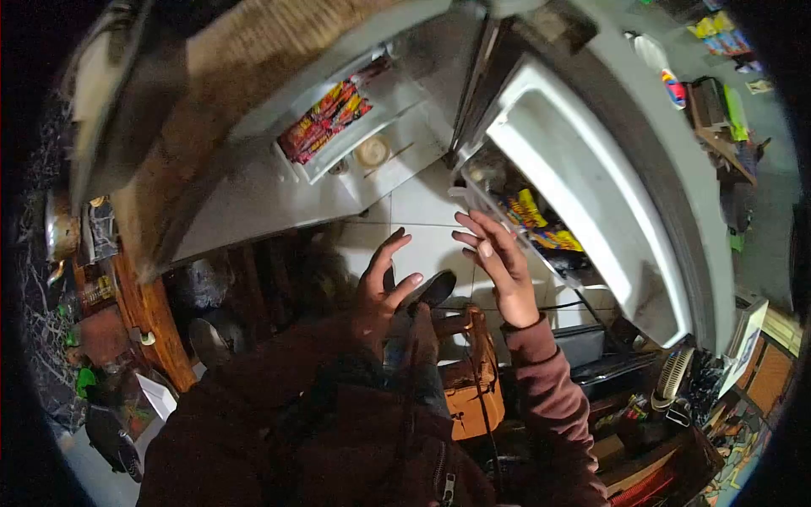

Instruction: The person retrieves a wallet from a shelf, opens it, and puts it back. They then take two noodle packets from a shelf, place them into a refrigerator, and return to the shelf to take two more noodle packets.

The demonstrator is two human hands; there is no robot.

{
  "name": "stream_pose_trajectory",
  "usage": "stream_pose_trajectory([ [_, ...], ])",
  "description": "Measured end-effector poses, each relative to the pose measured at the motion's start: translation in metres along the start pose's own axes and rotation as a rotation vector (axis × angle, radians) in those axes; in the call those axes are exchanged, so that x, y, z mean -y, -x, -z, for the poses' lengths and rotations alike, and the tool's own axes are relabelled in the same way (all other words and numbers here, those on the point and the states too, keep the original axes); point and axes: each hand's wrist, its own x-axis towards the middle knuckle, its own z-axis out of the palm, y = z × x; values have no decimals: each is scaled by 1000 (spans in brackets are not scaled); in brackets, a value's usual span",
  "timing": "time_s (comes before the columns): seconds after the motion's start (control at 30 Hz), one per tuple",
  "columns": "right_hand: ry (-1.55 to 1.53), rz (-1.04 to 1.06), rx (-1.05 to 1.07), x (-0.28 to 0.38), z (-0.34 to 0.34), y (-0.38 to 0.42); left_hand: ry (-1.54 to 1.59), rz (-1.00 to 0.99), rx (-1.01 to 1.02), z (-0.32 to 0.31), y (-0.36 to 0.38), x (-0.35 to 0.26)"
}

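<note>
Below my view, my left hand [382, 291] hovers over the tiled floor with its fingers curved and apart, holding nothing. My right hand [503, 266] is raised to its right, also empty, fingers spread. Just beyond the right fingers is a clear-sided bin [553, 269] on a large door-like panel; it holds yellow-and-black packets [541, 221]. A long white shelf [608, 203] lies along the same panel. Ahead on the left, red-and-yellow packets [325, 122] lie in a white tray [336, 160], out of reach of both hands.
A round cream-coloured container [372, 151] stands beside the tray on a pale surface [262, 194]. Under my right arm sits a tan leather bag [473, 406]. A wooden post [156, 325] is at left. A small fan [673, 374] and assorted clutter lie at lower right.
</note>
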Motion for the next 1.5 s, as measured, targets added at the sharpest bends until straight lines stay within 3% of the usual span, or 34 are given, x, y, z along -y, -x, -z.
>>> stream_pose_trajectory([
  [0.17, 56, 114, 32, 74, -15, 45, 15, -157, 87, 5, 23, -89],
  [0.33, 95, 230, 26, 138, -16, 84, 36, -174, 202, 2, 33, -154],
  [0.57, 220, 264, 3, 181, 2, 127, 24, -316, 269, 6, 50, -187],
  [0.77, 258, 246, 22, 176, 7, 140, 70, -323, 254, 7, 66, -195],
  [1.0, 99, 159, 103, 158, -16, 130, 248, -296, 320, 18, 82, -197],
  [1.17, 75, 110, 166, 149, -40, 118, 459, -107, 312, 33, 95, -195],
  [1.5, -114, 51, 259, 119, -105, 96, 386, -106, 279, 72, 116, -180],
])
